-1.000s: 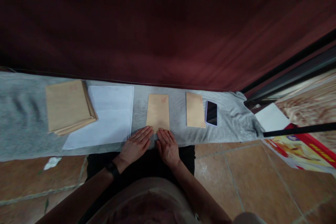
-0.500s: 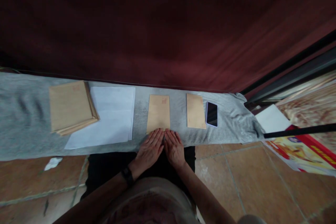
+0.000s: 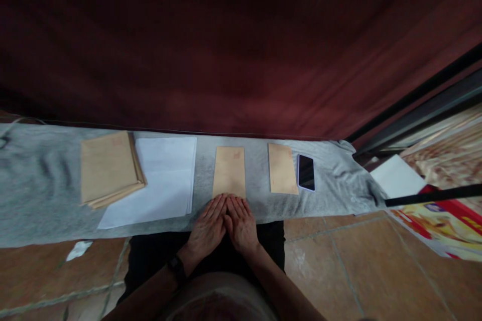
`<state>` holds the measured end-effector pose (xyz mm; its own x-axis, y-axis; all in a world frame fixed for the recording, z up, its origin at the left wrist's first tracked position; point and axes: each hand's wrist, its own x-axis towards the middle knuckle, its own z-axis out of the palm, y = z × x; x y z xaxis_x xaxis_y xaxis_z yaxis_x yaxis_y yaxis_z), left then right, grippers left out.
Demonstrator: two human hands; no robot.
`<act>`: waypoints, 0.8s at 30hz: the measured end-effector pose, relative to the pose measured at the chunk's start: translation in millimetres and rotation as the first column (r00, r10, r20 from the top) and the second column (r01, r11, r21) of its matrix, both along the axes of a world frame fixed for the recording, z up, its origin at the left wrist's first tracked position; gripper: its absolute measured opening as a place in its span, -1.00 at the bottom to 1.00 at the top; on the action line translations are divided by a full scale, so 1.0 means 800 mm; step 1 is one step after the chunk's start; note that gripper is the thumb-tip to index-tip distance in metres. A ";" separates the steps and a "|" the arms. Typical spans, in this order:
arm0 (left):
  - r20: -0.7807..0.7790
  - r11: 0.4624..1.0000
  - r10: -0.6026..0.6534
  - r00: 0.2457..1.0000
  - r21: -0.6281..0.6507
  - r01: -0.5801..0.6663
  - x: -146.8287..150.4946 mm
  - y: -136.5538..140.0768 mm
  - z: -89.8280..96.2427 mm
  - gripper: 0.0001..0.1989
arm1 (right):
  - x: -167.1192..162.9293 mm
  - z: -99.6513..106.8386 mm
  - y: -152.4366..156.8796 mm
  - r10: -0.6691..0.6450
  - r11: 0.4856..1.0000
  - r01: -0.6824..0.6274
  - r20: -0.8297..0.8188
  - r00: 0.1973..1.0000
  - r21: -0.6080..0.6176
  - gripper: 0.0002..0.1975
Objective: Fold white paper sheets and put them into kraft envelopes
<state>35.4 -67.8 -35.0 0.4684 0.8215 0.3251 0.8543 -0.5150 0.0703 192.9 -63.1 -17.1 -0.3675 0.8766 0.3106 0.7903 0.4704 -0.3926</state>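
Observation:
A brown paper envelope (image 3: pixel 229 170) with small red print lies in front of me on a grey cloth-covered surface (image 3: pixel 257 160). My left hand (image 3: pixel 209 223) rests flat on its near edge, fingers stretched out. Beside it, my right hand (image 3: pixel 241 223) also lies flat on that edge, the fingertips of both hands close together. Neither hand grips anything. The envelope's near end is hidden under the fingers. Another brown envelope (image 3: pixel 283 168) lies apart to the right.
On the left, a stack of brown envelopes (image 3: pixel 109 165) partly covers white paper sheets (image 3: pixel 165 175). A phone (image 3: pixel 306 173) lies right of the second envelope. A dark red curtain (image 3: pixel 233 60) hangs behind. A colourful box (image 3: pixel 440 225) and a black bar (image 3: pixel 433 195) are at the right.
My hands have shifted slightly left along the envelope's near edge and still lie flat. The whole scene sits a little lower in view; the papers and phone keep their arrangement.

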 end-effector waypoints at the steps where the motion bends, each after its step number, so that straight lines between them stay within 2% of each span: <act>1: 0.007 1.000 0.002 1.000 0.002 -0.002 -0.001 0.000 0.002 -0.33 | 0.005 -0.003 -0.001 -0.003 1.000 0.003 0.007 1.000 0.014 -0.52; 5: 0.023 0.999 0.037 0.999 0.021 -0.038 -0.009 -0.002 0.004 -0.33 | 0.026 -0.011 0.000 -0.042 0.998 0.041 0.031 0.999 0.036 -0.55; 10: 0.061 0.998 0.070 0.996 -0.001 -0.070 -0.017 -0.006 0.004 -0.30 | 0.045 -0.007 0.004 -0.101 0.994 0.099 0.056 0.993 0.035 -0.56; 16: 0.081 0.992 0.127 0.989 -0.037 -0.124 0.000 -0.005 -0.001 -0.33 | 0.049 -0.007 0.001 -0.114 0.993 0.112 0.069 0.991 0.030 -0.55; 20: 0.032 0.995 0.017 0.999 -0.100 -0.013 0.017 0.028 -0.003 -0.41 | 0.049 -0.011 0.000 -0.103 0.994 0.101 0.073 0.992 0.031 -0.56; 24: 0.014 0.985 -0.086 0.996 -0.146 0.088 0.028 0.092 0.003 -0.44 | 0.049 -0.011 0.001 -0.107 0.993 0.104 0.055 0.993 0.048 -0.55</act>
<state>58.1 5.8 -32.4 0.5381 0.8166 0.2088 0.8058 -0.5710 0.1567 232.3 -62.5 -25.7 -0.2923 0.8971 0.3313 0.8572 0.3994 -0.3252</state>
